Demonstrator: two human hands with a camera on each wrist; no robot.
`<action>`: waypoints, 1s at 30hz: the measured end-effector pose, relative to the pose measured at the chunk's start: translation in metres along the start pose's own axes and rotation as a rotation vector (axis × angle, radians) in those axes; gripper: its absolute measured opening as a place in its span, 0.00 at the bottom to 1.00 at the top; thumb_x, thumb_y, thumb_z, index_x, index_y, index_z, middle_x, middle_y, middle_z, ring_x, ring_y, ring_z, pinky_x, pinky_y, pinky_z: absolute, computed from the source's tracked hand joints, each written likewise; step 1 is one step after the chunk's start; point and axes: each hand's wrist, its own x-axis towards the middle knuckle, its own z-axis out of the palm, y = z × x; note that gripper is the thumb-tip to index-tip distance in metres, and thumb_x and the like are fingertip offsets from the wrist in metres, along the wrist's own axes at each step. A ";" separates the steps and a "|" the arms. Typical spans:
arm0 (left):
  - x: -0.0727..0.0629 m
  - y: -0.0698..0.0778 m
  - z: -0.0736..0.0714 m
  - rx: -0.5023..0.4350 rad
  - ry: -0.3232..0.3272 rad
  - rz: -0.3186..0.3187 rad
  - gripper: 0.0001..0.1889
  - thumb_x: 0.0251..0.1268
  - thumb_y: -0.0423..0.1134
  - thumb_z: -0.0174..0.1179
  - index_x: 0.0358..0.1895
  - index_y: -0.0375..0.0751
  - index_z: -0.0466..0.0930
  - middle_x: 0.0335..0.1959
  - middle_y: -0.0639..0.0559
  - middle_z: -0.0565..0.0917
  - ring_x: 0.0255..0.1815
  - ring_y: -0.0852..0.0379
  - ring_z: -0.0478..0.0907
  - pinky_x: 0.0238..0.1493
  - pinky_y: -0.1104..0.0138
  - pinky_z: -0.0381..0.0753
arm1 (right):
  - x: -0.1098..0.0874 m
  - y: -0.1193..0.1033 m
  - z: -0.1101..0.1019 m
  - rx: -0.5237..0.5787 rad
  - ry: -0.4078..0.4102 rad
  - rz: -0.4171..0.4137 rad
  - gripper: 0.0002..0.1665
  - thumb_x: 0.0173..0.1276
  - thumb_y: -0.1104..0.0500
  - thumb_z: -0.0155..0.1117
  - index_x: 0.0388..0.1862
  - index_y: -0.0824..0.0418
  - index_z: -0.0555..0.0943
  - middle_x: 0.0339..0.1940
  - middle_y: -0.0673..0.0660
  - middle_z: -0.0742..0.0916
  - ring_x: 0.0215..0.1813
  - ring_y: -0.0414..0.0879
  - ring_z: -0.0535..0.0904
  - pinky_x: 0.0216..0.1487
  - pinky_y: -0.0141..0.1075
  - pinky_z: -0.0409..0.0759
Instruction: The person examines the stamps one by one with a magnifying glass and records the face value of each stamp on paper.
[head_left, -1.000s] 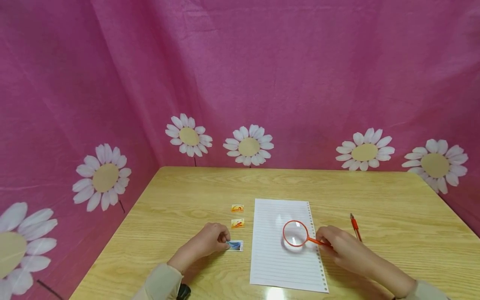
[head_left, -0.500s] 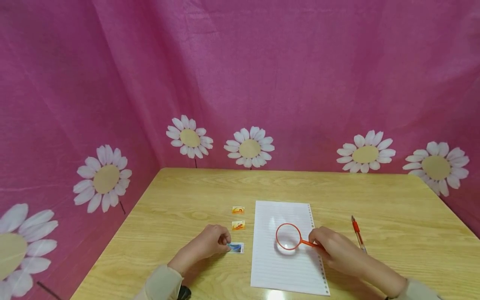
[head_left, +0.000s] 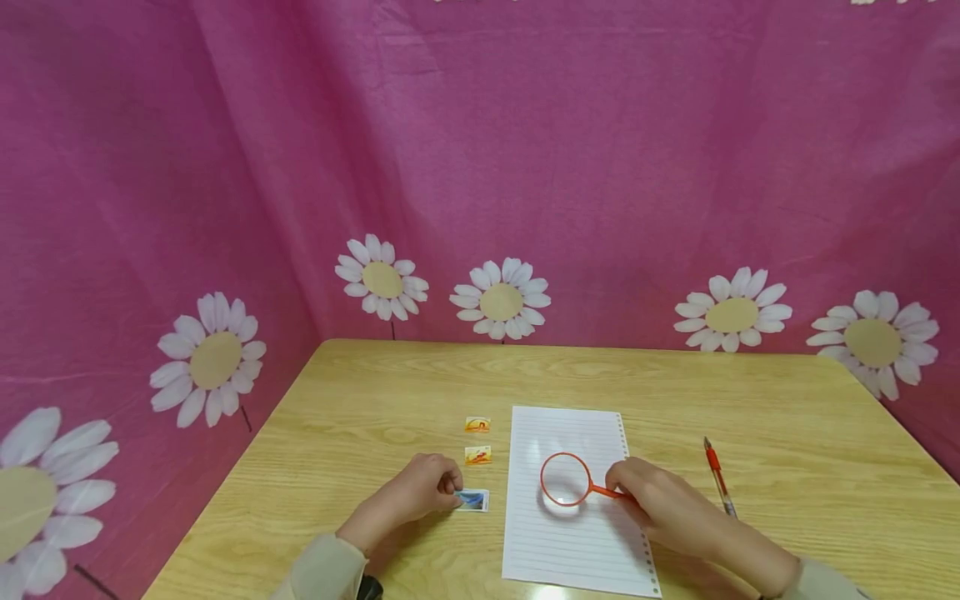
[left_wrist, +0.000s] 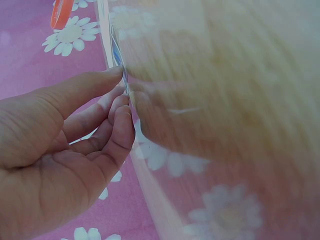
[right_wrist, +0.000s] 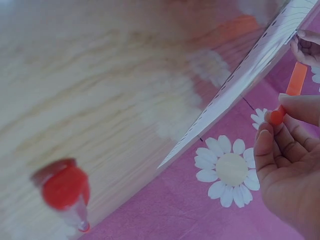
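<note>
In the head view my left hand (head_left: 422,487) pinches the left edge of a blue postage stamp (head_left: 473,500) with a white border, lying on the table. The left wrist view has the thumb on the stamp's edge (left_wrist: 117,52), fingers curled beneath. Two yellow-orange stamps, a nearer one (head_left: 477,455) and a farther one (head_left: 477,425), lie in line behind it. My right hand (head_left: 667,504) holds a red-orange magnifying glass (head_left: 592,487) by its handle. Its round lens hovers over a lined sheet of paper (head_left: 570,554). The right wrist view has the handle's end between thumb and fingers.
A red pen (head_left: 718,475) lies right of the sheet, beyond the right forearm. The wooden table (head_left: 360,392) meets a pink cloth (head_left: 600,167) printed with daisies at its back and left. A dark object (head_left: 370,587) shows beside the left sleeve.
My right hand has moved left, carrying the magnifying glass across the sheet toward the stamps. The left hand stays at the blue stamp. The whole view has shifted slightly downward.
</note>
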 end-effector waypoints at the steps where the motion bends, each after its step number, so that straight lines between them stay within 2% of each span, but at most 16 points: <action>1: 0.000 0.000 0.000 0.004 -0.001 -0.002 0.07 0.55 0.31 0.70 0.29 0.40 0.79 0.25 0.56 0.76 0.29 0.63 0.68 0.33 0.72 0.69 | 0.001 0.000 0.001 -0.001 0.002 -0.006 0.20 0.50 0.72 0.70 0.35 0.52 0.75 0.31 0.40 0.77 0.34 0.31 0.71 0.35 0.23 0.72; 10: 0.000 0.001 -0.001 0.007 -0.011 -0.005 0.07 0.55 0.31 0.70 0.30 0.40 0.79 0.25 0.56 0.77 0.28 0.63 0.68 0.33 0.72 0.69 | 0.008 -0.004 0.008 0.010 0.006 -0.048 0.20 0.49 0.72 0.71 0.35 0.54 0.76 0.32 0.41 0.78 0.34 0.32 0.72 0.36 0.22 0.72; 16: 0.000 0.001 -0.001 0.004 -0.003 -0.008 0.07 0.55 0.31 0.70 0.30 0.40 0.79 0.25 0.56 0.77 0.28 0.63 0.68 0.34 0.72 0.69 | 0.015 -0.009 0.015 0.015 0.016 -0.087 0.19 0.49 0.71 0.71 0.35 0.54 0.76 0.31 0.42 0.78 0.33 0.33 0.72 0.34 0.23 0.72; 22: 0.000 0.001 0.000 -0.003 0.003 0.010 0.07 0.54 0.30 0.70 0.29 0.40 0.80 0.25 0.55 0.77 0.28 0.64 0.68 0.33 0.72 0.69 | 0.021 -0.013 0.017 0.022 0.006 -0.086 0.18 0.50 0.71 0.71 0.36 0.55 0.76 0.32 0.44 0.80 0.34 0.35 0.76 0.35 0.26 0.75; 30: 0.000 0.002 0.000 0.004 -0.005 -0.049 0.07 0.55 0.31 0.70 0.31 0.41 0.80 0.26 0.57 0.75 0.29 0.63 0.68 0.34 0.73 0.70 | 0.028 -0.017 0.021 0.028 0.007 -0.092 0.17 0.52 0.70 0.71 0.35 0.53 0.76 0.30 0.42 0.79 0.33 0.33 0.73 0.33 0.25 0.73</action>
